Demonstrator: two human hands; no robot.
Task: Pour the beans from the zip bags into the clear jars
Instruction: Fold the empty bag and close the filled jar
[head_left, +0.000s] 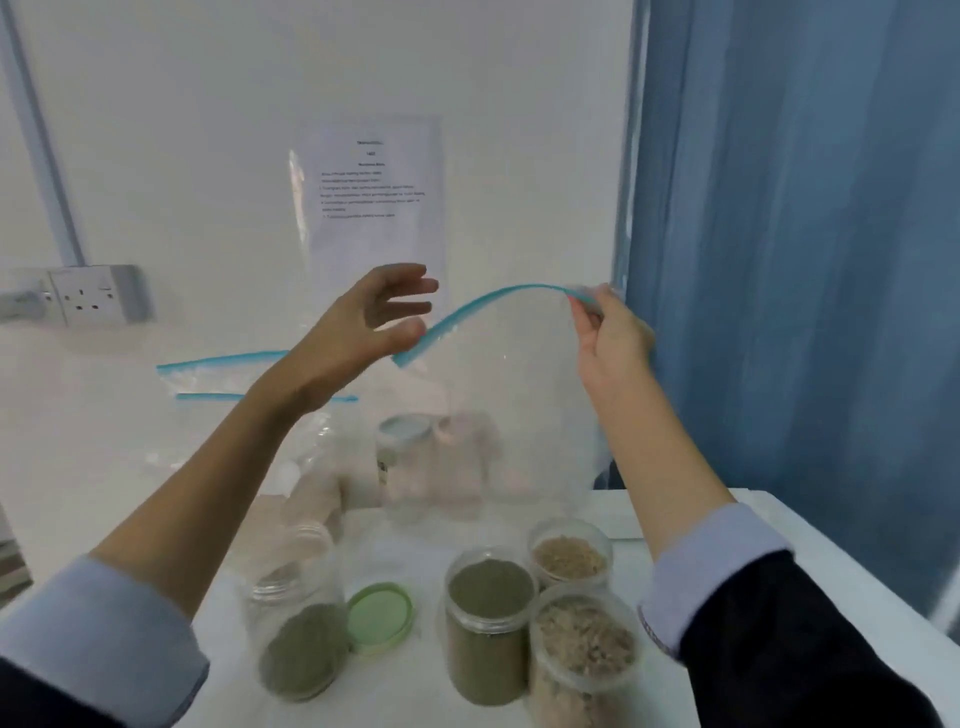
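**Empty zip bag held up above the jars**

A clear zip bag (498, 395) with a teal zip strip is held aloft in the middle of the frame, hanging empty over the white table (779, 525). One end of the strip is pinched between the fingers and thumb of the right hand (610, 338), right of centre. The left hand (363, 327) is raised just left of the strip's other end, fingers spread and relaxed, the thumb close to the strip; whether it is touched cannot be told.

In the lower part of the frame four open jars are seen. A jar of green beans (298, 644) stands at lower centre-left, about a third full, with a green lid (379, 616) lying just beside it on the right. A fuller jar of green beans (491, 623) is found right of the lid, touching a jar of pale beans (584, 660) at the bottom edge. A smaller jar of pale beans (570, 553) stands just behind those.

Behind the left forearm, a second zip bag (208, 374) is seen left of centre. A printed sheet (371, 197) is fixed to the wall in the upper centre, a wall socket (85, 295) at the left edge, a blue curtain (805, 234) down the right.
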